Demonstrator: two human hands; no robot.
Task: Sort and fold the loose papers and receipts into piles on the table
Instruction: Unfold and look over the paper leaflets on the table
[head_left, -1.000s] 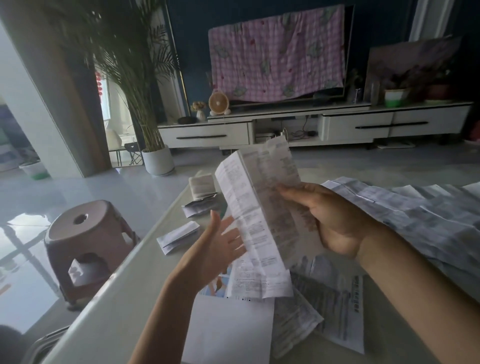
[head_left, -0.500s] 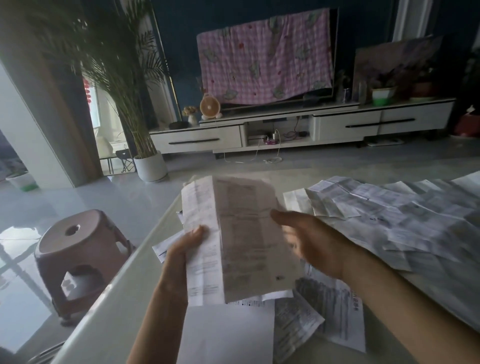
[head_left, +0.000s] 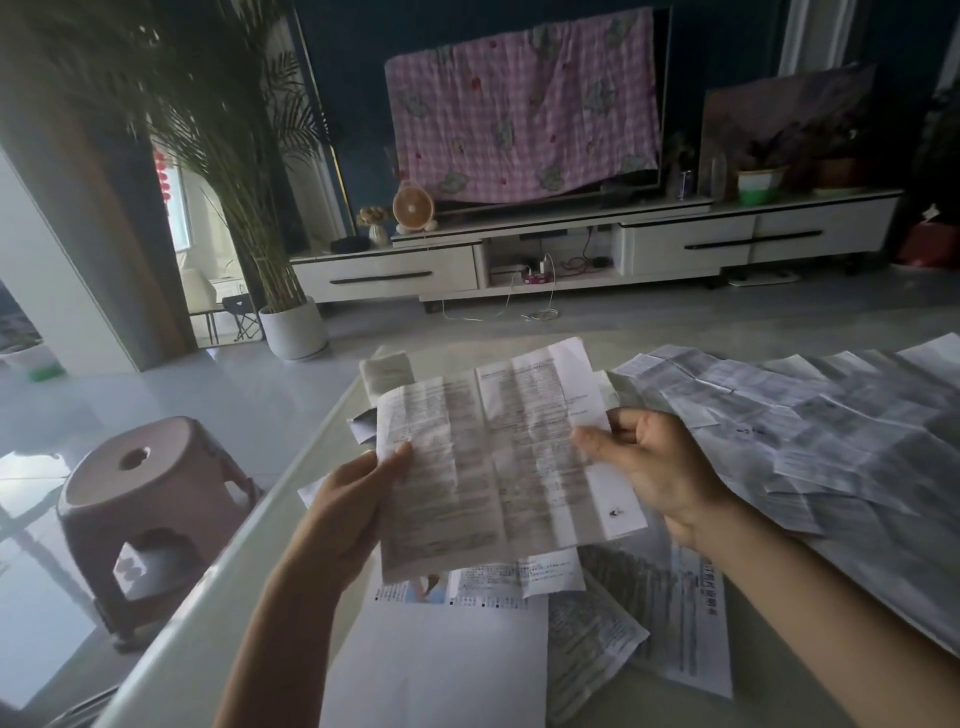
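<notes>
Paper this creased worries us: left hand (head_left: 349, 503) and right hand (head_left: 666, 468) both have fingers clamped on the edges of the sheet (head_left: 498, 467), and a sharp tug could tear a fold.

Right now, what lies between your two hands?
A creased white printed sheet spans from the left hand to the right hand, pinched by both; head view.

The printed sheet (head_left: 498, 467), folded narrow a second ago, is now spread wide and creased between both hands. The left hand (head_left: 353, 499), open beside it before, now pinches its left edge. The right hand (head_left: 660, 467) now pinches the right edge.
</notes>
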